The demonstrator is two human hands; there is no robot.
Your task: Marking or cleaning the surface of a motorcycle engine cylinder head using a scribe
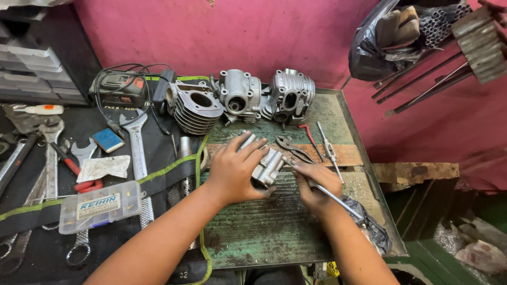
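Both forearms are bare to the elbow, with no sleeves, gloves, watch or rings. The left hand and right hand carry dark, greasy smudges on fingers and knuckles.

- You have just one camera, and it sits up on your head.
- It looks down and forward at the green metal workbench.
- It is close: your two arms come in from the bottom edge and fill the lower middle.
- Straight ahead you face the pink wall.
- The black tool mat lies off to your left side.
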